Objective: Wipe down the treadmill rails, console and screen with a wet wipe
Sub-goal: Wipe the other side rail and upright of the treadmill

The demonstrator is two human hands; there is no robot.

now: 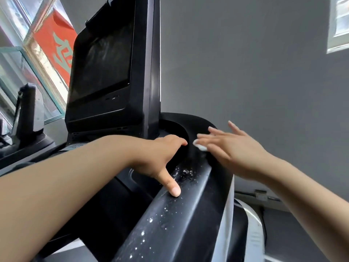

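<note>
1. Two bare hands work at the top of a black treadmill rail [181, 220], seen from close above the person's forearms.
2. The right hand [234, 150] lies flat with straight, spread fingers, pressing a small white wet wipe [200, 146] against the curved black console [190, 121] where the rail meets it; only a corner of the wipe shows under the fingertips.
3. The left hand [160, 157] rests on the same junction, just left of the wipe, fingers curled over the inner edge of the console's recess and thumb stretched down along the rail. It holds nothing loose.
4. The rail runs from the near bottom edge up to the hands and is speckled with white flecks, thickest just below the left thumb.
5. The round recess in the console, a cup-like hollow beside the left fingers, is dark inside; its contents cannot be made out.
6. The dark screen [102, 70] stands upright to the left, behind the left forearm, its glass showing faint smears.
7. A second machine [28, 118] stands at far left, in front of a glass window [37, 59] bearing a red-orange sign [56, 46].
8. A grey wall [255, 72] fills the right side, with a small white-framed window [339, 23] at the top right corner.
</note>
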